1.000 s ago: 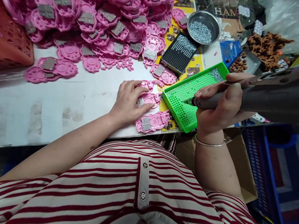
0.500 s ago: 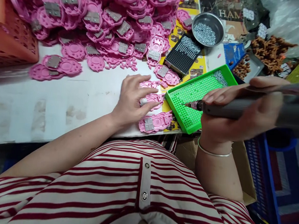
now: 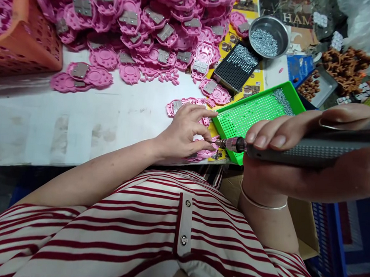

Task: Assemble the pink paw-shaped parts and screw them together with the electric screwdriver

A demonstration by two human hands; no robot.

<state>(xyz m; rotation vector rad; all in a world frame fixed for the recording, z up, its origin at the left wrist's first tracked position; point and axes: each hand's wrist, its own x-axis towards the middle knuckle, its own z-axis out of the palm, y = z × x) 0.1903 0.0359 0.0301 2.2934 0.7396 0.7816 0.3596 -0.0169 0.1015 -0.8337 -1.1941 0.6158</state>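
My right hand grips a dark grey electric screwdriver, which lies across the view with its bit pointing left. The bit's tip is over the nearest pink plastic part, at the table's front edge. On that part, my left hand brings thumb and forefinger together around the tip; whatever is between them is too small to make out. Its other fingers stretch toward the green tray. Farther back lies another pink part with a grey metal plate, partly covered by my left hand.
A green perforated tray with screws lies under the screwdriver. Behind it are a black perforated tray and a metal bowl of screws. Pink parts are heaped at the back, beside an orange basket. Brown pieces lie right.
My right hand has brought the screwdriver tip leftward from over the green tray to the nearest pink part. My left hand has moved nearer to me, its thumb and forefinger closing in. The view has shifted slightly.
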